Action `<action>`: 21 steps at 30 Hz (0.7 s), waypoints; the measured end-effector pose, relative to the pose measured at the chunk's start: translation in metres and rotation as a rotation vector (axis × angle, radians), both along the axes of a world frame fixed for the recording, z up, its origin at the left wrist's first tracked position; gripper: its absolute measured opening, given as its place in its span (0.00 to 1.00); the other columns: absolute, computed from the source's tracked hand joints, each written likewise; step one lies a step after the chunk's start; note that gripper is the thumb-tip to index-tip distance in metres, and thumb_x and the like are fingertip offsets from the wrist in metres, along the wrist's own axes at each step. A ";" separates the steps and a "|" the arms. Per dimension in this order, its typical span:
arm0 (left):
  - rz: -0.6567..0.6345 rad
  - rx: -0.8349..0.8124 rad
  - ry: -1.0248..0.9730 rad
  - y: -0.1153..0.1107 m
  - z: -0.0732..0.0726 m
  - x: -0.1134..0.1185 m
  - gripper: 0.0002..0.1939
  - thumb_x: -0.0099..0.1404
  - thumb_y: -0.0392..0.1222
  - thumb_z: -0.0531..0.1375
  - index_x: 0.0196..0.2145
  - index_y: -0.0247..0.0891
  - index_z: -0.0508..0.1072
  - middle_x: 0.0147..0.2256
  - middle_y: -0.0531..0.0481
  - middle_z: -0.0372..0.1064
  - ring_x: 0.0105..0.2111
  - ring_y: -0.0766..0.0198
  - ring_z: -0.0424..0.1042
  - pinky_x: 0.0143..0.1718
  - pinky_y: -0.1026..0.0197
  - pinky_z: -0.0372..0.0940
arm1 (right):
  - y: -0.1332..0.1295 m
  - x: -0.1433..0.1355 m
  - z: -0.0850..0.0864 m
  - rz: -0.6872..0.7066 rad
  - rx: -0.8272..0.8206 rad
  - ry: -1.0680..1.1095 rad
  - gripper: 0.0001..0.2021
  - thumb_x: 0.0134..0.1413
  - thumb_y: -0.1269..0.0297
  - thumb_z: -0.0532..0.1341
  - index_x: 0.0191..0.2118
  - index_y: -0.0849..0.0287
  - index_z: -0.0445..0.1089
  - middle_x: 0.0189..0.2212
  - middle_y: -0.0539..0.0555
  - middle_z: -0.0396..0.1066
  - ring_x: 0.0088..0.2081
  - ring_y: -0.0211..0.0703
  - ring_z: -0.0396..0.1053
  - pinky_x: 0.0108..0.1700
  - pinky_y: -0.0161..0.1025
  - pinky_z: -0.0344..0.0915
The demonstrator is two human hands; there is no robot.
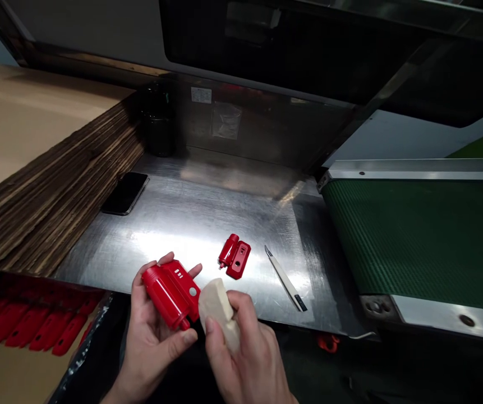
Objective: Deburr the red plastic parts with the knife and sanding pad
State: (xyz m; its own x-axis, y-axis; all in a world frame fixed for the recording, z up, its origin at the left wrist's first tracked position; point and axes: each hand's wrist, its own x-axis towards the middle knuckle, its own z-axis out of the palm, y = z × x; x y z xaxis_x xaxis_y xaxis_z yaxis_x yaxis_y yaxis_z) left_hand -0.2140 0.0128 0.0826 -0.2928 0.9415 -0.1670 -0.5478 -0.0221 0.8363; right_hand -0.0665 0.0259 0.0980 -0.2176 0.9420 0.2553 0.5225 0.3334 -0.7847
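Observation:
My left hand (151, 342) is closed around a glossy red plastic part (166, 294), which has a rounded cylinder side and a flat plate with small holes. Pinched in my right hand (247, 348) is a pale beige pad (218, 308), perhaps a sponge or cloth. The pad is close against the plate's right edge; whether they touch I cannot tell. Beyond my hands, a second, similar red part (235, 256) lies on the metal table (199, 202). To its right rests a craft knife (285, 279) with a white handle, its blade pointing away from me.
A tall stack of cardboard sheets (56, 168) stands at the left, with a black phone (125, 193) beside it. Several red parts (31, 325) sit in a box at lower left. At right runs a green conveyor belt (418, 241). A dark container (159, 126) stands at the back.

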 end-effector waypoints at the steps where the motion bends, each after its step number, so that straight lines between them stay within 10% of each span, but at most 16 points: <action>1: 0.002 -0.003 -0.006 0.000 0.000 0.000 0.46 0.50 0.38 0.81 0.61 0.62 0.67 0.77 0.53 0.45 0.69 0.34 0.64 0.55 0.51 0.79 | 0.000 -0.001 0.000 -0.023 0.000 0.003 0.07 0.69 0.64 0.55 0.49 0.53 0.65 0.26 0.46 0.77 0.19 0.44 0.75 0.20 0.35 0.63; 21: -0.020 -0.057 -0.122 0.000 -0.012 -0.002 0.45 0.55 0.39 0.78 0.65 0.58 0.65 0.76 0.48 0.48 0.70 0.33 0.62 0.61 0.46 0.74 | 0.007 -0.009 -0.003 -0.034 -0.052 0.006 0.05 0.68 0.63 0.56 0.47 0.52 0.65 0.24 0.45 0.77 0.17 0.45 0.75 0.18 0.35 0.63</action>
State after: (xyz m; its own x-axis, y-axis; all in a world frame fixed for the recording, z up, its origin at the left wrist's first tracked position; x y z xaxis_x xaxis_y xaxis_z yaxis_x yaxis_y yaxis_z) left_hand -0.2163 0.0125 0.0708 -0.2487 0.9348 -0.2535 -0.6452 0.0353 0.7632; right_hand -0.0757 0.0330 0.0950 -0.1837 0.9609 0.2072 0.5278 0.2743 -0.8038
